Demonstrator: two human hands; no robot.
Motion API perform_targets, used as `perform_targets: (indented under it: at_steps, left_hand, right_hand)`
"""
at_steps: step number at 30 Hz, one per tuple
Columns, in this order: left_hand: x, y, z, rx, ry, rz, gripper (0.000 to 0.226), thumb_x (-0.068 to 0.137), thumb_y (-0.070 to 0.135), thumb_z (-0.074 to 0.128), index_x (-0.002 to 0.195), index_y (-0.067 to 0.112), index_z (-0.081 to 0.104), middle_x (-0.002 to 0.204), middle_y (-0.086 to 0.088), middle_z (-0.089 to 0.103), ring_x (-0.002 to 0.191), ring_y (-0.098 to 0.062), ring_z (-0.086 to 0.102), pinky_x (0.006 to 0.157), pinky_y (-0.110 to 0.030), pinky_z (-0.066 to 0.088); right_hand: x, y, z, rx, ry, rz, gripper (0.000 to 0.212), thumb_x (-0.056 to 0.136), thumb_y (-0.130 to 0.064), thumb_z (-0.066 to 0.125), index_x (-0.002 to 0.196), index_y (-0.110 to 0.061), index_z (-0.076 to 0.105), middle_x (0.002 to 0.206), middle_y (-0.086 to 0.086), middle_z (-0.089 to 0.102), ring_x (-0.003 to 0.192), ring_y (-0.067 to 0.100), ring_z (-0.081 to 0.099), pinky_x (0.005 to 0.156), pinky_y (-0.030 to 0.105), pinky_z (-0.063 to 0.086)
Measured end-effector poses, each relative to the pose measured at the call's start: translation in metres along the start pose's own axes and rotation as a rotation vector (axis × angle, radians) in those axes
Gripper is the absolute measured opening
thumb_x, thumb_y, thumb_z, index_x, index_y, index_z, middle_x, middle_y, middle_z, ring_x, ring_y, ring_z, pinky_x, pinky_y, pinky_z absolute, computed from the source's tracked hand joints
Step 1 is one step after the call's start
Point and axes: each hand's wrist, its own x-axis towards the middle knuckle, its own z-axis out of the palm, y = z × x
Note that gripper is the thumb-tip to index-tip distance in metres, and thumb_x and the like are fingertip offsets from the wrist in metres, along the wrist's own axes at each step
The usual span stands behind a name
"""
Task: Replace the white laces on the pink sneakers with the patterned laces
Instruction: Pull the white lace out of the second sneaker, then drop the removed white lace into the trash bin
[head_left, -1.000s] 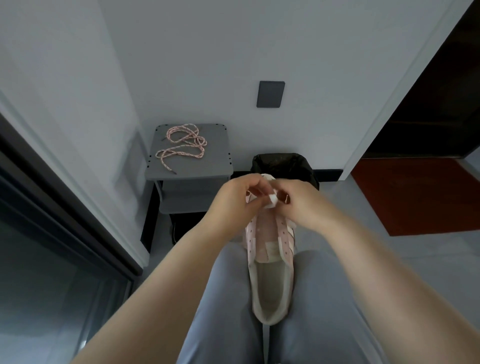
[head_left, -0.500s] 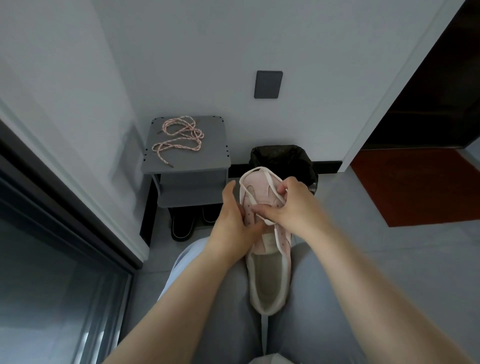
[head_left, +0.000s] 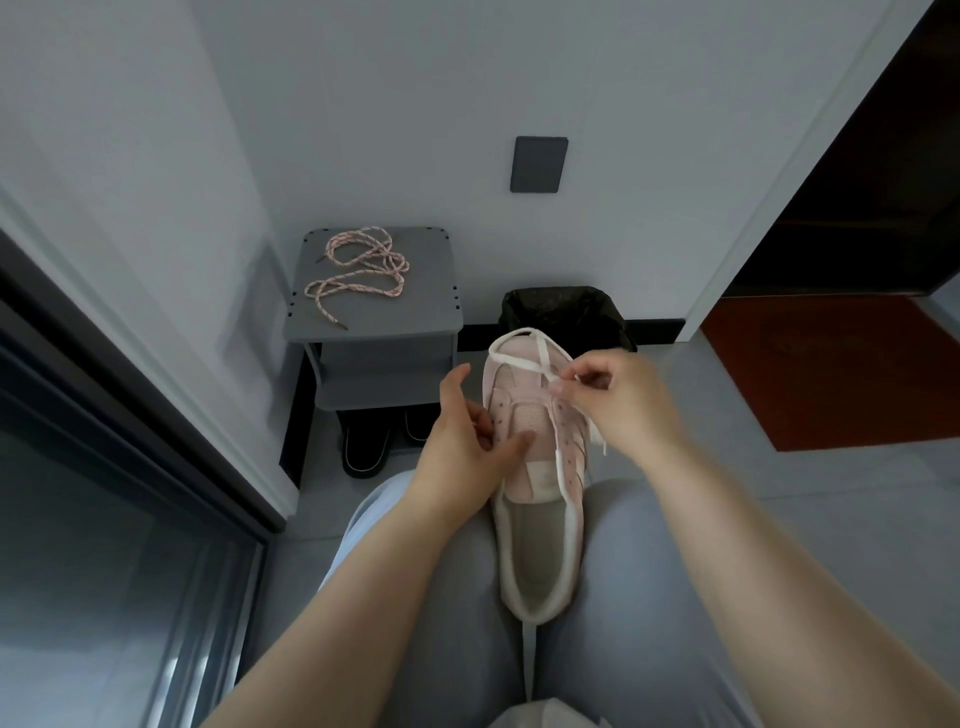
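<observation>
A pink sneaker (head_left: 530, 499) lies between my thighs, toe pointing away from me. My left hand (head_left: 465, 447) grips its left side at the eyelets, thumb on the tongue. My right hand (head_left: 618, 400) pinches the white lace (head_left: 522, 361) near the toe, holding it taut above the shoe; a loose end hangs by my right wrist. The patterned pink laces (head_left: 358, 273) lie in loops on the grey stool (head_left: 374, 325) ahead to the left.
A black bin (head_left: 563, 312) with a liner stands behind the sneaker against the wall. Dark shoes (head_left: 366, 447) sit under the stool. A glass door frame runs along the left; a red mat (head_left: 831, 369) lies at the right.
My right hand has moved right and up, drawing the white lace out over the toe. My left hand slid down the sneaker's left side. The view dropped slightly.
</observation>
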Motion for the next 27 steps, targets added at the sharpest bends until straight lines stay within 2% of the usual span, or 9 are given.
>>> perform_targets:
  at_steps: [3, 5, 6, 8, 10, 13, 17, 21, 27]
  left_hand:
    - [-0.001, -0.001, -0.002, -0.041, -0.004, -0.004, 0.078, 0.077, 0.023, 0.071, 0.139, 0.020, 0.024, 0.081, 0.005, 0.049, 0.067, -0.004, 0.048, 0.061, -0.006, 0.040]
    - [-0.001, -0.001, -0.003, -0.042, -0.002, 0.000, 0.072, 0.080, 0.022, 0.069, 0.138, 0.019, 0.027, 0.078, 0.005, 0.049, 0.066, -0.004, 0.048, 0.061, -0.005, 0.040]
    - [-0.002, 0.000, -0.003, -0.019, 0.005, 0.008, 0.068, 0.081, 0.023, 0.067, 0.137, 0.019, 0.029, 0.075, 0.005, 0.048, 0.064, -0.004, 0.048, 0.059, -0.006, 0.040]
    - [-0.004, -0.001, -0.001, 0.063, 0.018, 0.036, 0.060, 0.085, 0.025, 0.062, 0.136, 0.020, 0.031, 0.068, 0.006, 0.047, 0.060, -0.004, 0.047, 0.055, -0.008, 0.038]
    - [-0.007, -0.002, -0.001, 0.131, 0.015, 0.064, 0.055, 0.088, 0.027, 0.057, 0.137, 0.021, 0.033, 0.063, 0.008, 0.047, 0.058, -0.004, 0.048, 0.054, -0.010, 0.038]
    - [-0.007, -0.004, -0.001, 0.205, -0.008, 0.090, 0.051, 0.094, 0.028, 0.045, 0.142, 0.023, 0.030, 0.072, 0.005, 0.058, 0.068, -0.006, 0.054, 0.061, -0.015, 0.041]
    - [-0.003, -0.006, 0.000, 0.235, 0.009, 0.095, 0.044, 0.099, 0.024, 0.034, 0.142, 0.022, 0.031, 0.114, -0.001, 0.064, 0.102, -0.014, 0.058, 0.078, -0.016, 0.040]
    - [0.017, -0.008, 0.008, 0.244, -0.055, 0.024, 0.042, 0.100, 0.026, 0.029, 0.141, 0.021, 0.033, 0.129, -0.001, 0.056, 0.116, -0.015, 0.051, 0.086, -0.012, 0.032]
    - [0.055, -0.035, 0.038, 0.297, -0.249, -0.133, 0.042, 0.100, 0.023, 0.028, 0.141, 0.017, 0.033, 0.133, -0.009, 0.051, 0.116, -0.022, 0.050, 0.095, -0.027, 0.037]
  right_hand:
    - [0.010, 0.001, -0.003, 0.099, 0.034, -0.044, 0.010, 0.080, -0.018, 0.070, 0.075, -0.022, 0.062, 0.114, -0.011, 0.052, 0.108, 0.007, 0.051, 0.095, 0.024, 0.037]
    - [0.019, 0.001, 0.000, 0.098, -0.066, -0.031, 0.013, 0.085, -0.019, 0.064, 0.075, -0.024, 0.058, 0.130, -0.008, 0.050, 0.121, 0.009, 0.045, 0.105, 0.030, 0.033]
    - [0.023, 0.001, 0.002, 0.078, -0.103, -0.012, 0.016, 0.086, -0.019, 0.063, 0.074, -0.027, 0.056, 0.128, -0.005, 0.055, 0.119, 0.012, 0.050, 0.103, 0.033, 0.038]
    - [0.029, 0.002, 0.006, 0.037, -0.065, -0.009, 0.021, 0.085, -0.019, 0.063, 0.071, -0.030, 0.054, 0.104, -0.001, 0.067, 0.095, 0.016, 0.063, 0.085, 0.036, 0.050]
    - [0.034, 0.000, 0.003, 0.065, 0.057, -0.013, 0.022, 0.083, -0.016, 0.067, 0.068, -0.028, 0.056, 0.078, -0.004, 0.067, 0.070, 0.010, 0.061, 0.068, 0.029, 0.048]
    - [0.040, -0.007, -0.013, 0.316, 0.195, 0.025, 0.020, 0.079, -0.007, 0.070, 0.068, -0.022, 0.061, 0.063, -0.010, 0.067, 0.056, -0.002, 0.058, 0.058, 0.016, 0.045]
    - [0.049, -0.016, -0.042, 0.521, 0.294, 0.026, 0.024, 0.077, 0.003, 0.067, 0.070, -0.019, 0.062, 0.060, -0.014, 0.069, 0.063, 0.004, 0.064, 0.066, 0.019, 0.051]
    - [0.061, -0.024, -0.067, 0.617, 0.296, -0.004, 0.026, 0.080, 0.005, 0.062, 0.083, -0.020, 0.061, 0.069, -0.009, 0.071, 0.070, 0.008, 0.067, 0.061, 0.020, 0.051]
    - [0.091, -0.040, -0.098, 0.651, 0.367, -0.144, 0.026, 0.083, 0.006, 0.057, 0.093, -0.016, 0.066, 0.081, -0.008, 0.070, 0.081, 0.010, 0.066, 0.076, 0.023, 0.053]
